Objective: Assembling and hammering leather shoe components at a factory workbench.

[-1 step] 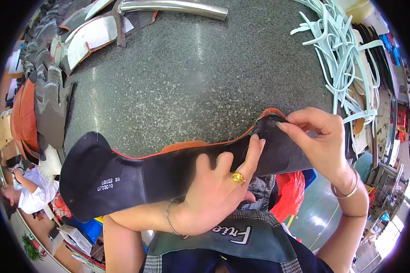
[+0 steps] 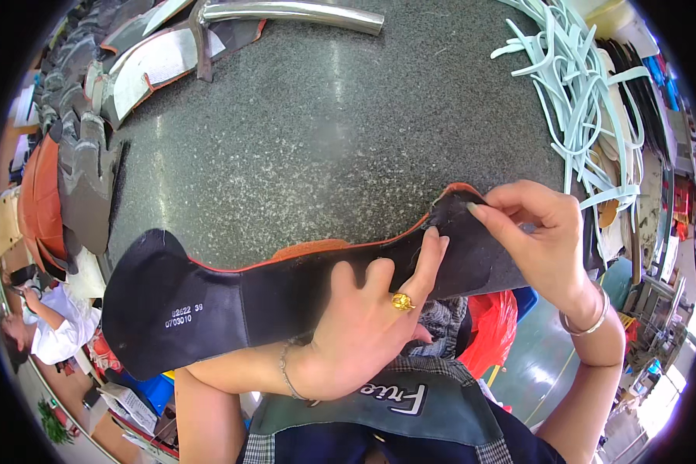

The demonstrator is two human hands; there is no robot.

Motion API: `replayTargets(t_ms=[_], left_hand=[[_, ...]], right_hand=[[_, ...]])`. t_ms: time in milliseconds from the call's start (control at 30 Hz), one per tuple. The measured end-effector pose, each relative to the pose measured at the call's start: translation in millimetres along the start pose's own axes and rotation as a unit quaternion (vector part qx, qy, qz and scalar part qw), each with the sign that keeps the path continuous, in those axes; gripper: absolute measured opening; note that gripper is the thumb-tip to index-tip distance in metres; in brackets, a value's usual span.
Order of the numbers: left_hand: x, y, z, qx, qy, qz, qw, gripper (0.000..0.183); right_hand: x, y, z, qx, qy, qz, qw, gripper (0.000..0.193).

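Observation:
A long black leather boot upper (image 2: 278, 298) with an orange edge lies across my front, its black lining side up and its rounded left end marked with white print. My left hand (image 2: 371, 321), wearing a gold ring, rests on its middle. The index finger stretches toward the narrow right end while other fingers are bent, and the thumb shows by the near edge. My right hand (image 2: 537, 232) pinches the upper's top right corner between thumb and fingertips, where the black lining meets the orange rim.
On the dark speckled tabletop (image 2: 301, 147), a metal hammer-like tool (image 2: 294, 11) lies by white-backed leather pieces (image 2: 156, 60). Stacked grey and orange-brown pieces (image 2: 42, 193) stand left. Pale blue strips (image 2: 572, 93) heap at the right. A red plastic bag (image 2: 491, 329) hangs below. Another person (image 2: 62, 325) is far left.
The boot upper's left end sits very slightly lower. Both hands keep their hold, with my right hand shifted a hair up and left.

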State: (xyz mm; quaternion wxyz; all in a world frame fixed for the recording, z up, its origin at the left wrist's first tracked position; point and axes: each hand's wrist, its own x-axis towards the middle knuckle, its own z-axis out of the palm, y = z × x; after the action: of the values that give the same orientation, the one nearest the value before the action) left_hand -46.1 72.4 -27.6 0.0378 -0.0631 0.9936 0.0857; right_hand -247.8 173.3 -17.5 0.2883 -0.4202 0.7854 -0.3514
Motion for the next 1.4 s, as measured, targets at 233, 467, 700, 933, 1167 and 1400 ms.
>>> replayTargets(t_ms=[233, 467, 700, 933, 1167, 1400], left_hand=[[10, 6, -10, 0.028, -0.067, -0.02, 0.997, 0.115], [36, 12, -15, -0.034, -0.091, -0.071, 0.993, 0.103], [-46, -11, -32, 0.086, -0.053, 0.022, 0.995, 0.059], [-52, -21, -32, 0.062, -0.006, 0.026, 0.998, 0.041], [-70, -36, -31, 0.079, 0.013, 0.049, 0.996, 0.041], [-73, -49, -28, 0.008, 0.053, 0.063, 0.997, 0.038]], right_hand=[[8, 6, 17, -0.159, 0.079, -0.113, 0.978, 0.012], [-9, -8, 4, -0.176, 0.105, -0.209, 0.956, 0.049], [-33, -5, 29, -0.2, -0.102, -0.196, 0.954, 0.13], [-40, -17, 58, -0.307, -0.226, -0.293, 0.877, 0.116], [-26, -9, 32, -0.34, -0.12, -0.209, 0.909, 0.128], [-48, -25, 62, -0.223, -0.217, -0.243, 0.919, 0.111]])
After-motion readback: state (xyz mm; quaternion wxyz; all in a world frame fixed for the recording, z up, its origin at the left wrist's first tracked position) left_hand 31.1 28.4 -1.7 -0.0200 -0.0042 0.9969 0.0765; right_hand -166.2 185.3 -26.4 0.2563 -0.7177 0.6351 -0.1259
